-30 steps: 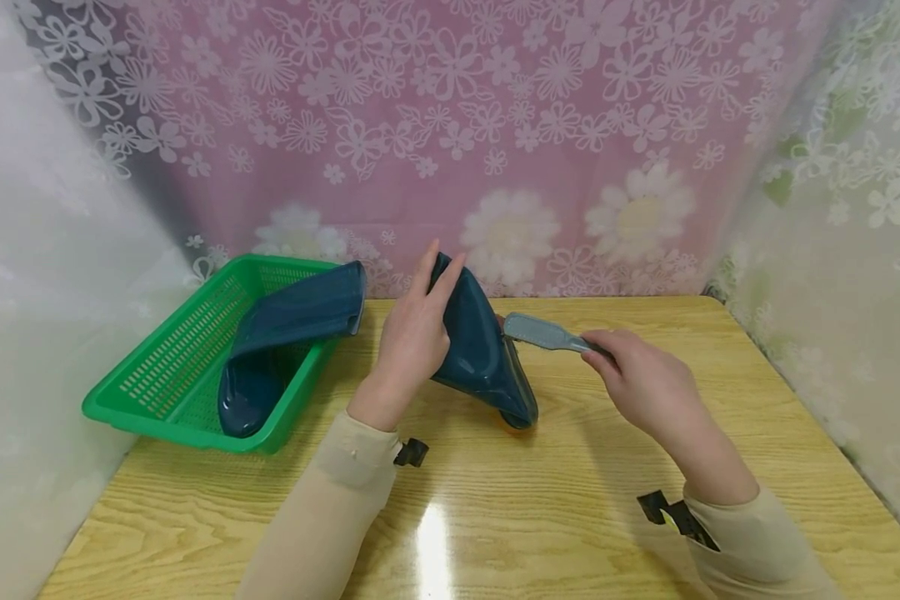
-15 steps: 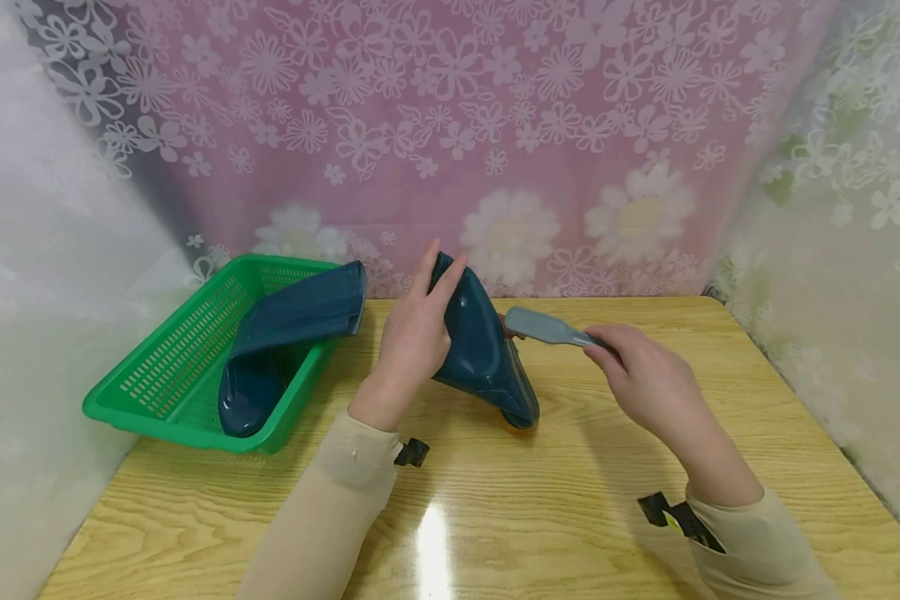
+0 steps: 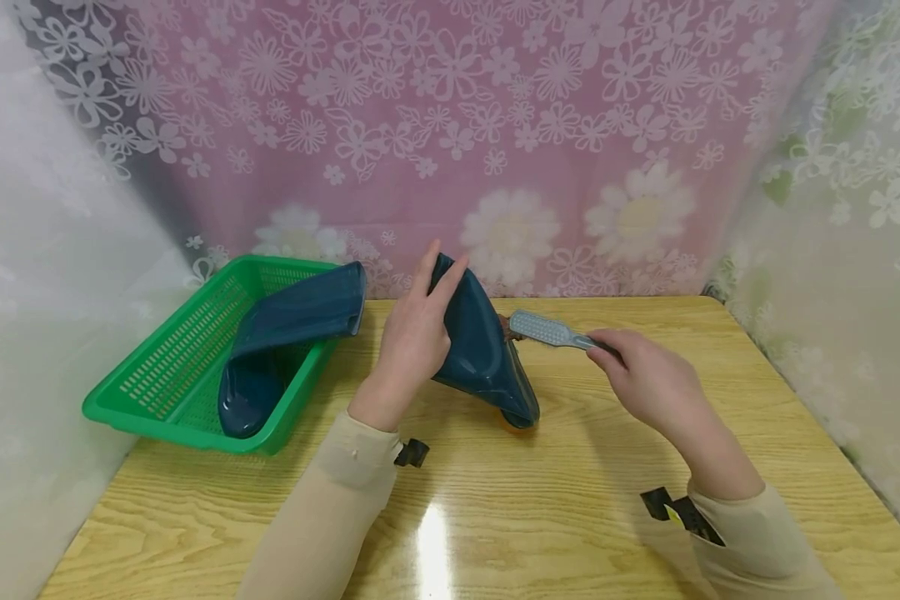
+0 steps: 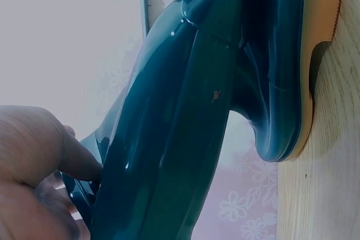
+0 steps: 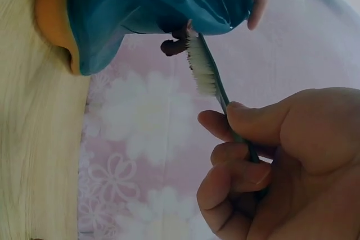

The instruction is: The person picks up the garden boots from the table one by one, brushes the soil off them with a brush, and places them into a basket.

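Note:
A dark blue rain boot (image 3: 474, 342) with an orange sole (image 4: 323, 9) stands on the table, its shaft folded over sideways. My left hand (image 3: 414, 333) grips the shaft by its top edge, the thumb on one side in the left wrist view. My right hand (image 3: 648, 383) holds a grey-handled brush (image 3: 543, 328) by its handle. In the right wrist view the white bristles (image 5: 201, 66) meet a brown, mud-like clump (image 5: 174, 46) stuck on the shaft. A small reddish-brown speck (image 4: 216, 95) marks the shaft in the left wrist view.
To the left sits a green plastic basket (image 3: 172, 442) with slotted sides. Another dark blue boot (image 3: 300, 312) lies folded in it, its shaft over the right rim. The wooden table (image 3: 540, 517) runs back to a flowered pink curtain (image 3: 450, 125).
The brush has shifted a little to the right, and its head has rolled so that its dotted back shows. The left hand and the boot stay nearly where they were.

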A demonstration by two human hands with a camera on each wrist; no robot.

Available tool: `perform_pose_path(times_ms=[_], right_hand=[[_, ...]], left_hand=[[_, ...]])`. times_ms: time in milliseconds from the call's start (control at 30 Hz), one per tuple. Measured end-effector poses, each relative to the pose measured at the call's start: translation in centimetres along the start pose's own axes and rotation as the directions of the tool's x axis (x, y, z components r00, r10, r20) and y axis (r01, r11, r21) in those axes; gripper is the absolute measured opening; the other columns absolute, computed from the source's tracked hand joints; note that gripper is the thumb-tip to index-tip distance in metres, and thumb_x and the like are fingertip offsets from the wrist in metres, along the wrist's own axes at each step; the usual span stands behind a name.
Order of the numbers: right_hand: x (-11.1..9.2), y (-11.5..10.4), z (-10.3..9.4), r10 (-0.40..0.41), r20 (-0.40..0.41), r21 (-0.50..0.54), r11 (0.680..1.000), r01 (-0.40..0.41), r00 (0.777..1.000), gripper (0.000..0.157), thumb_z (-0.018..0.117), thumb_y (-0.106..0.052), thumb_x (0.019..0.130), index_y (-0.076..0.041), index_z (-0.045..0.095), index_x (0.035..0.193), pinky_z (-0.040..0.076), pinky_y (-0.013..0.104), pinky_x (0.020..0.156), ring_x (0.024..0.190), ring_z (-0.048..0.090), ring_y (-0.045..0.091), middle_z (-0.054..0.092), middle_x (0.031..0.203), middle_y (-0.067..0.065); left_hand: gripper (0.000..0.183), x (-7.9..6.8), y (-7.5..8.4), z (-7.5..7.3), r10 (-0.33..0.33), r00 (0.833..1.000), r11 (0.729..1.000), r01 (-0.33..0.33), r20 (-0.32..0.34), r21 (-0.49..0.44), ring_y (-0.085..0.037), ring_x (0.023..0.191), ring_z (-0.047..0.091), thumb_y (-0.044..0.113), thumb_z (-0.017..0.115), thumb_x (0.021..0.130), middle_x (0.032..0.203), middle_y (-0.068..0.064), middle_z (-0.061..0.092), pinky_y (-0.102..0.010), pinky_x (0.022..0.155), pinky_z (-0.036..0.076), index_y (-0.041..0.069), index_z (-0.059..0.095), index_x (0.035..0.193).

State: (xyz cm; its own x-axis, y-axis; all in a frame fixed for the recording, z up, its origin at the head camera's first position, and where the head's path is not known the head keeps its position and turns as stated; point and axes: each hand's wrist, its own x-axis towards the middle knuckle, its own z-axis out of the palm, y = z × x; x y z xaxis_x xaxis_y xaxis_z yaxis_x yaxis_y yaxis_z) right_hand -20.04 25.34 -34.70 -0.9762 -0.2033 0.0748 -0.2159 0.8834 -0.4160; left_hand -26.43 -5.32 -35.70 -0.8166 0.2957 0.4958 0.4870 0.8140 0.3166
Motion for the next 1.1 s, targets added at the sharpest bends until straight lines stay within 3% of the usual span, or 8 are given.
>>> perform_pose_path(times_ms=[100, 167, 367, 500, 600, 733, 967, 1100], right_hand=[[0.0, -0.1, -0.3, 0.006, 0.005, 0.063, 0.998, -0.006, 1.000, 0.045, 0.053, -0.031, 0.120, 0.000, 0.064, 0.151, 0.050, 0.052, 0.075, 0.094, 0.067, 0.034, 0.072, 0.129, 0.022], [0.1, -0.3, -0.4, 0.014, 0.014, 0.109, 0.994, -0.015, 1.000, 0.049, 0.050, -0.035, 0.121, 0.000, 0.062, 0.153, 0.046, 0.049, 0.076, 0.091, 0.062, 0.030, 0.072, 0.126, 0.019], [0.9, -1.1, -0.5, 0.061, -0.019, 0.193, 0.980, -0.056, 0.998, 0.058, 0.042, -0.039, 0.122, 0.002, 0.051, 0.161, 0.051, 0.058, 0.087, 0.112, 0.065, 0.040, 0.066, 0.144, 0.027], [1.8, -1.6, 0.3, 0.034, -0.020, 0.134, 0.991, -0.031, 0.999, 0.048, 0.048, -0.033, 0.121, -0.001, 0.061, 0.154, 0.049, 0.050, 0.073, 0.085, 0.063, 0.032, 0.072, 0.111, 0.018], [2.0, -1.4, 0.8, 0.014, 0.009, 0.104, 0.994, -0.015, 1.000, 0.044, 0.051, -0.030, 0.120, -0.001, 0.064, 0.150, 0.041, 0.043, 0.066, 0.071, 0.054, 0.026, 0.070, 0.098, 0.011], [1.5, -0.8, 0.5, 0.004, 0.037, 0.095, 0.995, -0.007, 0.999, 0.046, 0.053, -0.030, 0.120, 0.001, 0.062, 0.153, 0.045, 0.045, 0.070, 0.080, 0.060, 0.026, 0.075, 0.120, 0.018], [1.0, 0.0, -1.1, 0.015, 0.137, 0.125, 0.992, -0.033, 0.990, 0.053, 0.050, -0.034, 0.121, 0.001, 0.055, 0.160, 0.039, 0.044, 0.069, 0.071, 0.047, 0.024, 0.069, 0.107, 0.013], [0.8, 0.2, -1.8, 0.030, 0.144, 0.133, 0.990, -0.050, 0.989, 0.055, 0.048, -0.038, 0.121, 0.000, 0.054, 0.162, 0.044, 0.047, 0.076, 0.082, 0.056, 0.028, 0.070, 0.116, 0.017]], left_hand=[[0.085, 0.0, 0.0, 0.0, 0.002, 1.000, 1.000, -0.002, -0.002, -0.004, -0.023, 0.055, 0.045, -0.018, 0.059, 0.101, 0.184, -0.014, 0.017, -0.036, 0.054, 0.038, 0.021, 0.040, 0.174], [0.085, 0.1, 0.0, 0.1, 0.004, 1.000, 1.000, -0.004, -0.003, -0.005, -0.022, 0.055, 0.045, -0.018, 0.059, 0.101, 0.183, -0.014, 0.018, -0.036, 0.053, 0.038, 0.021, 0.040, 0.174], [0.085, 0.2, -0.1, 0.2, 0.009, 1.000, 1.000, -0.009, -0.004, 0.000, -0.022, 0.056, 0.045, -0.018, 0.059, 0.101, 0.183, -0.013, 0.018, -0.036, 0.054, 0.039, 0.022, 0.039, 0.174], [0.085, 0.2, -0.1, 0.3, 0.005, 1.000, 1.000, -0.005, 0.000, -0.001, -0.023, 0.057, 0.045, -0.018, 0.058, 0.101, 0.183, -0.013, 0.016, -0.037, 0.055, 0.039, 0.022, 0.040, 0.174], [0.084, 0.2, 0.0, 0.3, -0.001, 1.000, 1.000, 0.001, 0.008, -0.003, -0.023, 0.056, 0.045, -0.018, 0.057, 0.102, 0.184, -0.013, 0.015, -0.037, 0.055, 0.039, 0.022, 0.040, 0.174], [0.084, 0.2, 0.1, 0.3, -0.002, 1.000, 1.000, 0.002, 0.012, -0.003, -0.023, 0.054, 0.045, -0.017, 0.057, 0.102, 0.184, -0.014, 0.015, -0.037, 0.054, 0.039, 0.023, 0.040, 0.174], [0.087, 0.3, 0.1, 0.4, -0.021, 0.999, 1.000, 0.021, 0.024, 0.016, -0.022, 0.055, 0.046, -0.018, 0.060, 0.099, 0.183, -0.015, 0.016, -0.036, 0.053, 0.041, 0.024, 0.041, 0.173], [0.090, 0.2, -0.1, 0.5, -0.047, 0.998, 0.999, 0.047, 0.037, 0.018, -0.023, 0.055, 0.047, -0.020, 0.060, 0.097, 0.179, -0.015, 0.019, -0.036, 0.052, 0.041, 0.024, 0.040, 0.173]])
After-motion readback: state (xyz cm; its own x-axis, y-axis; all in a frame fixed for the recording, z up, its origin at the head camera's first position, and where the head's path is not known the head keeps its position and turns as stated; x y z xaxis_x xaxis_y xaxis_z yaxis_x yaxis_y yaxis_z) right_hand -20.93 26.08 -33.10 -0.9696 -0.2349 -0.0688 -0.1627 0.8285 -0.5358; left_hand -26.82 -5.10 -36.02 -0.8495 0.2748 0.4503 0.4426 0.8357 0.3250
